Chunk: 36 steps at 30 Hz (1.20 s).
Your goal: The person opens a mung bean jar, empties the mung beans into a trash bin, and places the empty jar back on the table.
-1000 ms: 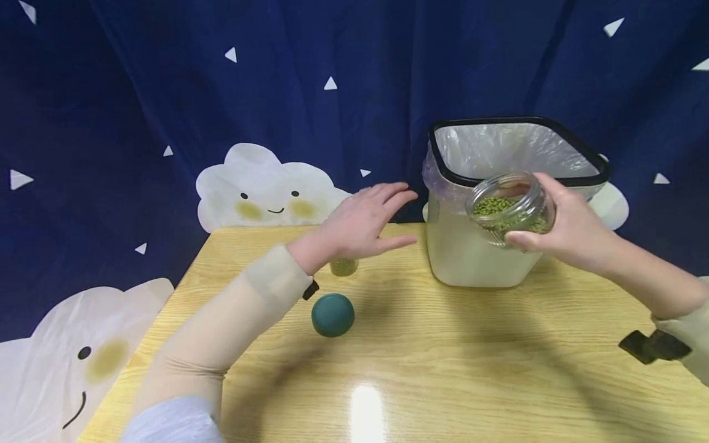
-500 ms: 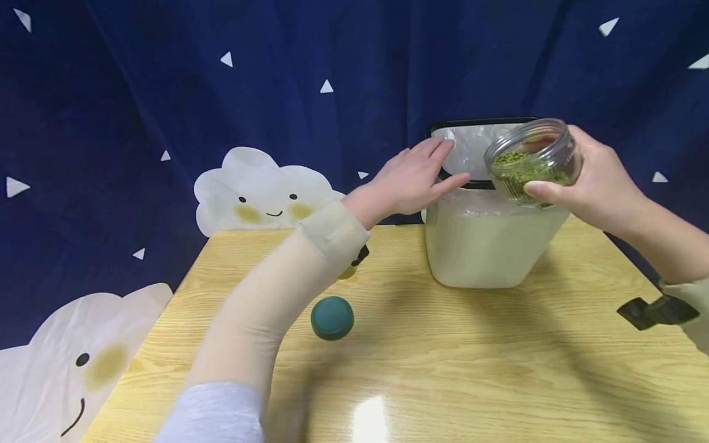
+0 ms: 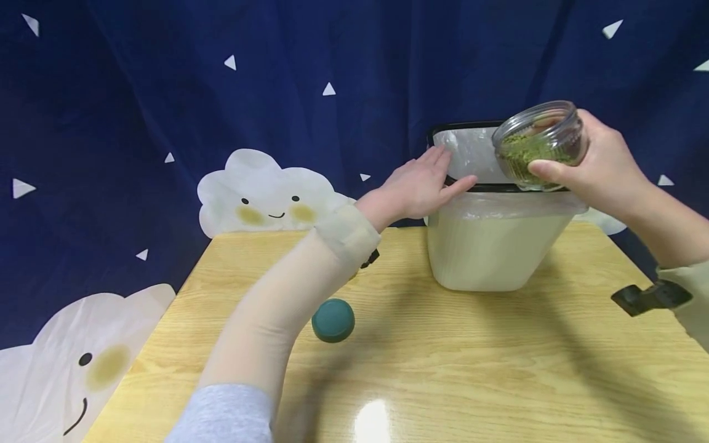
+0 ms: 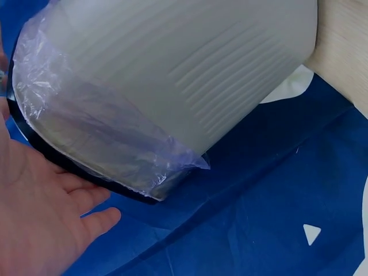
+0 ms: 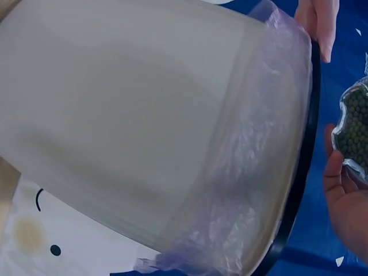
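My right hand (image 3: 606,169) grips a clear plastic-looking jar (image 3: 576,138) by its side, thumb in front. Inside it lie green mung beans (image 3: 520,157), also visible through the jar in the right wrist view. The jar is tilted, mouth toward the left, over the opening of a cream trash bin (image 3: 487,252). At the bin's left side my left hand (image 3: 415,191) rests at the black rim (image 4: 86,175), fingers extended, palm toward the bin. A translucent bag (image 5: 247,144) lines the bin and folds over its outside.
A round teal lid (image 3: 333,320) lies on the wooden table (image 3: 443,369), beside my left forearm. Behind that forearm a small container is almost fully hidden. A dark blue curtain (image 3: 277,92) with white clouds hangs beyond the table's far edge.
My left hand has moved right and up to the bin's rim. My right hand has raised the tilted jar from in front of the bin to over its opening.
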{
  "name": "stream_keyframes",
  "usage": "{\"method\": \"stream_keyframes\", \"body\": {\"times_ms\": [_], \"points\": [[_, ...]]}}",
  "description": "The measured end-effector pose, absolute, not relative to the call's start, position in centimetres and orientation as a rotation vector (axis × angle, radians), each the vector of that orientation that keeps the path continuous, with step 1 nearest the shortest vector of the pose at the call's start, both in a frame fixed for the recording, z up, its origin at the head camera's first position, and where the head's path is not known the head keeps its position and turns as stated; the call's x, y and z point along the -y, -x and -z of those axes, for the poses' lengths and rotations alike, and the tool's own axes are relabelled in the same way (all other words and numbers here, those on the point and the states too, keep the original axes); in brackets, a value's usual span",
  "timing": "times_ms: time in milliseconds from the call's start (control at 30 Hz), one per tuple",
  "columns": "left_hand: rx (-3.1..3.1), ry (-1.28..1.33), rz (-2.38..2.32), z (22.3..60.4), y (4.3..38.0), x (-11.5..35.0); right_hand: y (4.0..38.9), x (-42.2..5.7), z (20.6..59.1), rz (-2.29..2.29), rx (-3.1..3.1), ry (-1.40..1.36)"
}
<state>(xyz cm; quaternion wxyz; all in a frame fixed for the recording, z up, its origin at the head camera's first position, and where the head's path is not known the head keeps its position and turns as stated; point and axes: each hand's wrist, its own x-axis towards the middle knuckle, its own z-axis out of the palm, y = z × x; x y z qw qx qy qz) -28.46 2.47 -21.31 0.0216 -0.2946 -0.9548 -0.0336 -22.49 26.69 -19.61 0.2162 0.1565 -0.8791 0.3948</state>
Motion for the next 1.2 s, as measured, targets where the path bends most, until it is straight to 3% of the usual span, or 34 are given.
{"method": "stream_keyframes", "body": {"times_ms": [533, 1200], "points": [[2.942, 0.885, 0.073, 21.3, 28.5, -2.6, 26.4, -29.2, 16.3, -1.033, 2.543, -0.357], [2.954, 0.878, 0.108, 21.4, 28.4, -2.7, 30.6, -29.1, 12.2, -0.884, 2.841, -0.353]]}}
